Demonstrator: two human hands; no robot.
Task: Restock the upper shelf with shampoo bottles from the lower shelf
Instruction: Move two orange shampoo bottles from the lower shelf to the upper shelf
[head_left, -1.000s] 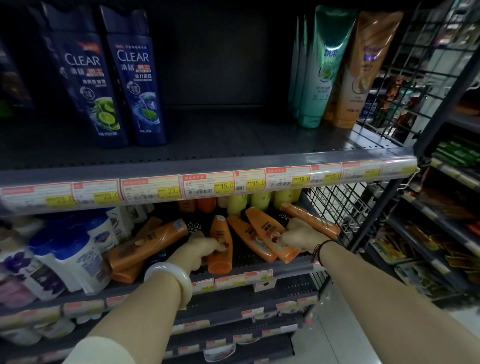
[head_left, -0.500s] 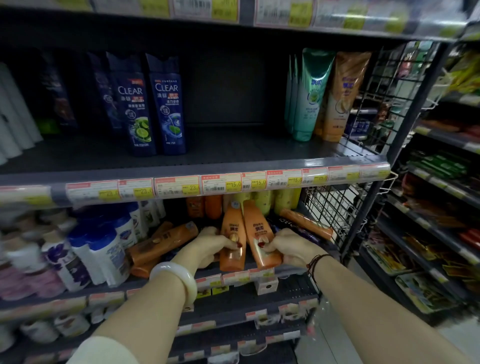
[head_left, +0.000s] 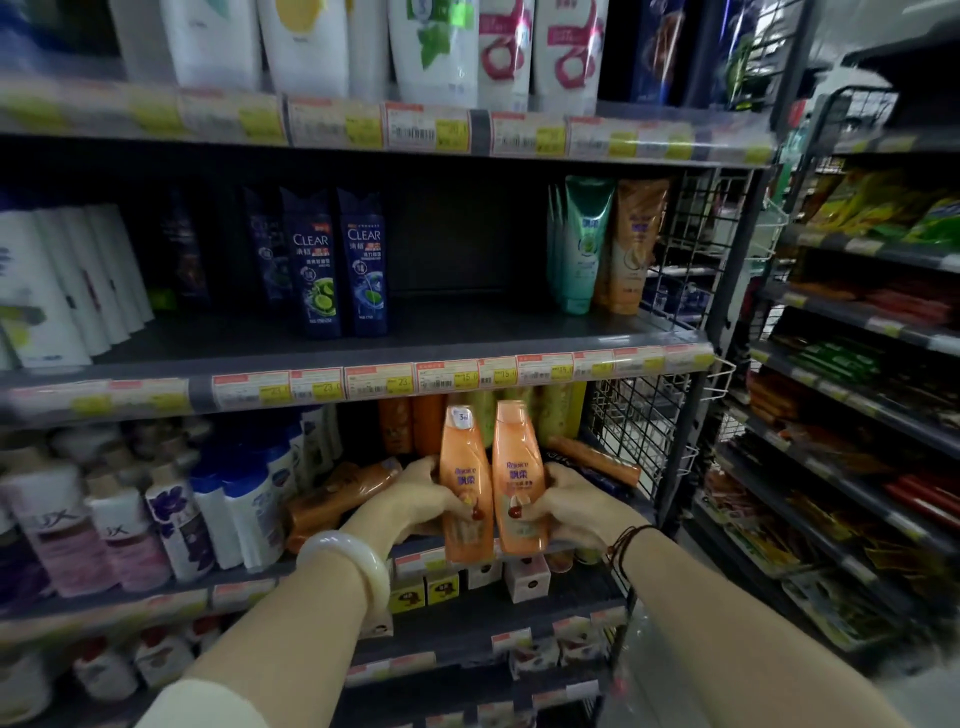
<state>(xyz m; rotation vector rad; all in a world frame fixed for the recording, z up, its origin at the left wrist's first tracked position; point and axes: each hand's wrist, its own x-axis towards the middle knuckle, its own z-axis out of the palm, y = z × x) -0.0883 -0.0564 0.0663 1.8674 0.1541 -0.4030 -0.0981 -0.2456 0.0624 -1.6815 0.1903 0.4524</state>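
Shampoo bottles (head_left: 493, 480): upright, one gripped per hand, left hand (head_left: 415, 501), right hand (head_left: 569, 506). Lift clear of upper shelf (head_left: 363, 382) front edge; seat upright mid-shelf.

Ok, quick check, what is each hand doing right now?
Left hand: closed around an upright orange plastic shampoo bottle.
Right hand: closed around a second orange plastic shampoo bottle, held beside the first.
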